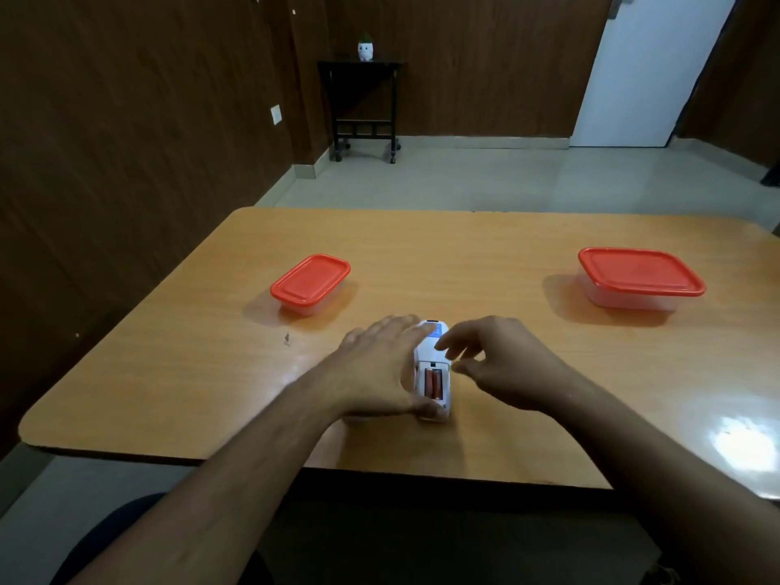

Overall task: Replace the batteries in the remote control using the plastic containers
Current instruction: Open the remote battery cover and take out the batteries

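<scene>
Head view. A white remote control [431,369] lies face down near the front middle of the wooden worktop [422,255], its battery bay uncovered and two reddish batteries [433,384] seated side by side inside. The left hand [380,365] steadies the remote from its left side, fingers straight along the body and thumb at the near end. The right hand [502,356] hovers over the remote's right edge with fingers loosely curled; no battery or cover can be made out in it. Two clear containers with red lids, a small one [310,285] to the far left and a larger one [639,278] to the far right, stand well apart from the remote, both closed. By this evidence the bay is open, but whether the batteries shown are old or new cannot be told; the cover is not visible and has yet to be refitted.
</scene>
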